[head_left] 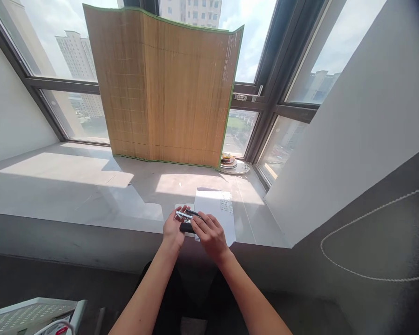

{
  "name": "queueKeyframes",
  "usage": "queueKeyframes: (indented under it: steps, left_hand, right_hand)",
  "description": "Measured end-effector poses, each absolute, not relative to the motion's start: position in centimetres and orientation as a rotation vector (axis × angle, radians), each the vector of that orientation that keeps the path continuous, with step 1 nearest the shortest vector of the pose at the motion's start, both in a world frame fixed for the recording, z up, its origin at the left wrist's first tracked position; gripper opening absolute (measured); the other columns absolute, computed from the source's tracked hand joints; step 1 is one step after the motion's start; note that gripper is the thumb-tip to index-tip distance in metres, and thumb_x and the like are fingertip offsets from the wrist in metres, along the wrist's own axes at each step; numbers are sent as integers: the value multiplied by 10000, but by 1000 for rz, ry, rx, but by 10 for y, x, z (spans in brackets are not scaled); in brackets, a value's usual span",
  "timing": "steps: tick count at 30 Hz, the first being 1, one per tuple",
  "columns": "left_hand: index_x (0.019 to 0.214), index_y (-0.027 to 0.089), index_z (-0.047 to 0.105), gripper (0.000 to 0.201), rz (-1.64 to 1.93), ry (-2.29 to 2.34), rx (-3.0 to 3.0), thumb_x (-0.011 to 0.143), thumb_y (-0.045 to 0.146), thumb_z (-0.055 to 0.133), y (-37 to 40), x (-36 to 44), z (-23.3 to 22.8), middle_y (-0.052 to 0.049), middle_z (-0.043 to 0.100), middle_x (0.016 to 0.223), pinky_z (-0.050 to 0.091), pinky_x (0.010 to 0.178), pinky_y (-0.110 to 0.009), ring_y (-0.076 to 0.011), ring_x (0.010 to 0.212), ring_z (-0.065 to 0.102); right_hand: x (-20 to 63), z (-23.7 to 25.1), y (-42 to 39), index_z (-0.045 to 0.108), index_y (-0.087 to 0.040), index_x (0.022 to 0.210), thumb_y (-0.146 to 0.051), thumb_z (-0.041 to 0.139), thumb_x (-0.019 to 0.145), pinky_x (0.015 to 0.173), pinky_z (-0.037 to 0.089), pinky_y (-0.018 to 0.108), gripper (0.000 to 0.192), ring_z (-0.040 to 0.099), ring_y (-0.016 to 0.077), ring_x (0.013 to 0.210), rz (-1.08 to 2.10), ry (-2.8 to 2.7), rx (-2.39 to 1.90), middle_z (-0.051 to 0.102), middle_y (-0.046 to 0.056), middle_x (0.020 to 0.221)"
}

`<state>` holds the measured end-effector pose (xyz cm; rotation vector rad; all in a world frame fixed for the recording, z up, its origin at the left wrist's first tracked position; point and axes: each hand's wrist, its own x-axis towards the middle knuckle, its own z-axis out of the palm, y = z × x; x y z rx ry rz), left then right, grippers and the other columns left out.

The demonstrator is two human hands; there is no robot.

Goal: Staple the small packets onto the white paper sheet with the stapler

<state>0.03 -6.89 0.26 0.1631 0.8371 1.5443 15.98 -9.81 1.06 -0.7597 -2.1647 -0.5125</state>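
Observation:
Both my hands meet at the near edge of a grey window ledge (91, 186). My left hand (173, 230) grips a black stapler (187, 227) whose silver metal arm (183, 215) is swung open and points left. My right hand (211, 235) rests its fingers on the stapler's top from the right side. A white sheet of paper (218, 211) with a small printed grid lies on the ledge just behind and under my right hand.
A bamboo mat (164, 88) with green trim stands upright against the window at the back of the ledge. Small stacked dishes (230, 163) sit at its right foot. A grey slanted wall (352, 139) closes the right side. A white object (31, 316) lies at bottom left.

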Motion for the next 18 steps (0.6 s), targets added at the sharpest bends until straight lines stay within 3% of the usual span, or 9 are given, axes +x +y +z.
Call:
queueKeyframes:
  steps: [4, 9, 13, 18]
  left_hand:
    - [1009, 162, 645, 182, 1479, 876, 111, 1028, 177, 465, -70, -3, 2, -110, 758, 1047, 633, 859, -309, -193, 970, 755]
    - [1030, 102, 649, 229, 1573, 858, 27, 1048, 93, 421, -72, -4, 4, -140, 748, 983, 661, 869, -284, -179, 922, 770]
    - [1076, 82, 645, 251, 1538, 823, 43, 1087, 134, 401, -71, -4, 16, -181, 747, 1043, 676, 886, -299, -209, 985, 785]
    - [1107, 136, 647, 226, 1475, 910, 142, 1040, 47, 450, -60, 3, 21, -117, 751, 973, 647, 959, -282, -182, 986, 789]
  right_hand:
    - [162, 15, -102, 728, -202, 1235, -92, 579, 1015, 1030, 524, 470, 288, 673, 305, 1242, -542, -2177, -768, 775, 85, 1235]
    - [175, 11, -95, 717, -224, 1291, 3, 511, 951, 1002, 529, 490, 459, 661, 304, 1214, -367, -1988, -972, 771, 84, 1234]
    - [186, 6, -88, 745, -250, 1242, 31, 495, 929, 981, 531, 490, 489, 675, 304, 1165, -327, -1872, -1081, 788, 65, 1187]
    - [186, -5, -73, 770, -235, 1172, 16, 507, 867, 969, 553, 473, 475, 699, 304, 1126, -124, -1769, -1171, 798, 79, 1141]
